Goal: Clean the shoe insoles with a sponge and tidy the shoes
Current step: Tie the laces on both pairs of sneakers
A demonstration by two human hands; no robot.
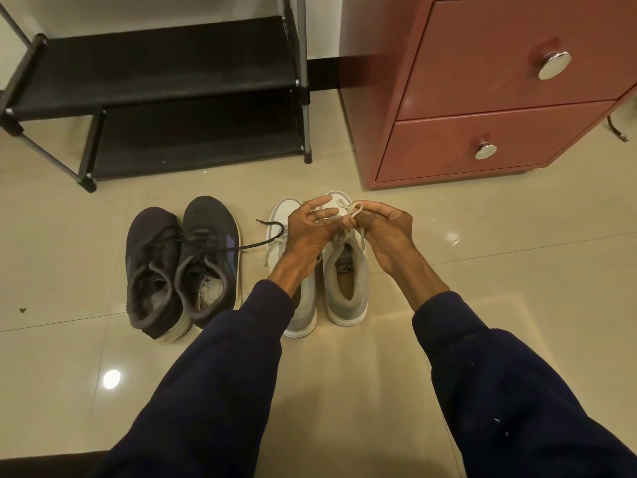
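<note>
Two pairs of shoes stand on the tiled floor, toes pointing away from me. The right white and grey sneaker (pixel 346 284) is under my hands, its twin (pixel 305 312) beside it on the left. My left hand (pixel 310 232) and my right hand (pixel 387 232) meet above its laces, each pinching the white lace (pixel 355 210), which forms a loop between them. A pair of dark sneakers (pixel 179 267) stands to the left, one black lace (pixel 262 241) trailing toward the white pair. No sponge is in view.
A black two-shelf shoe rack (pixel 165 81) stands at the back left with nothing on it. A red-brown drawer cabinet (pixel 499 98) with round metal knobs stands at the back right. A small dark speck (pixel 22 310) lies on the floor at the left.
</note>
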